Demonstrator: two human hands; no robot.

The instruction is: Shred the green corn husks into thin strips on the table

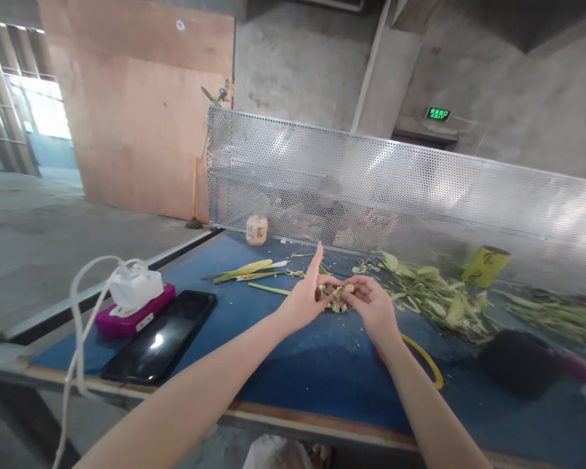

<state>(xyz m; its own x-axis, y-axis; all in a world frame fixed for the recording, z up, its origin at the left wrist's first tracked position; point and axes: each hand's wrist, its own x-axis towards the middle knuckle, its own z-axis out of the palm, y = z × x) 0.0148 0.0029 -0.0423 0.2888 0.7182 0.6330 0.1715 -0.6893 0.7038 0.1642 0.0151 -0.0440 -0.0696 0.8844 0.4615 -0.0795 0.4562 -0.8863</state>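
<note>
Near the middle of the table, my left hand [303, 296] pinches a pale green, flower-like bundle of leaf strips [339, 299], one finger pointing up. My right hand [374, 306] grips the same bundle from the other side, its fingertips closed on the strips. A thin green stalk [268, 288] runs out leftward from behind my left hand; whether it joins the bundle is hidden. Just beyond my left hand lie several long yellow-green leaves [244, 269]. To the right of my right hand spreads a heap of pale green husk-like leaves [434, 296].
On the blue tabletop [254, 326], a black phone [163, 335] lies beside a purple power strip [137, 312] with white plugs and cables. A yellow ring [427, 358], a dark rounded object [522, 361] and a yellow-green can [486, 266] are rightward. A perforated metal panel [283, 156] borders the back.
</note>
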